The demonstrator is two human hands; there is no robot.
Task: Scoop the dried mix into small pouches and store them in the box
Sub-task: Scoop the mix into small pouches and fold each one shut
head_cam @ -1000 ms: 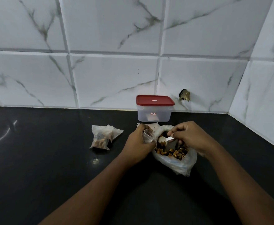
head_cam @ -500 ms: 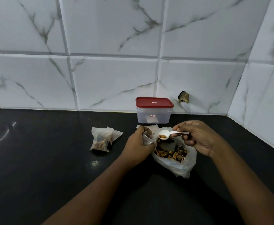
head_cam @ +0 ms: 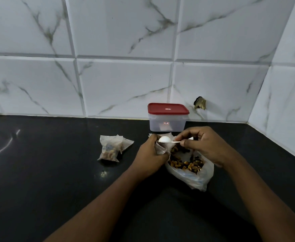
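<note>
Filled pouches (head_cam: 110, 149) lie on black table (head_cam: 38, 172). Left hand (head_cam: 150, 154) clenched round small open pouch (head_cam: 160, 148). White spoon (head_cam: 165, 139) tipped at pouch mouth. Lidded box (head_cam: 167, 124) behind, near wall. Dried mix (head_cam: 187, 164) in plastic bag (head_cam: 195, 179). Right hand (head_cam: 208, 147) pinches spoon handle.

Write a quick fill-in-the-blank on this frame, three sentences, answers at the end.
1. The right hand holds a white ____ over the small pouch gripped by the left hand.
2. The box by the wall has a lid coloured ____.
3. The filled pouch lies on the counter, to the ____ of both hands.
Missing words: spoon; red; left.
</note>
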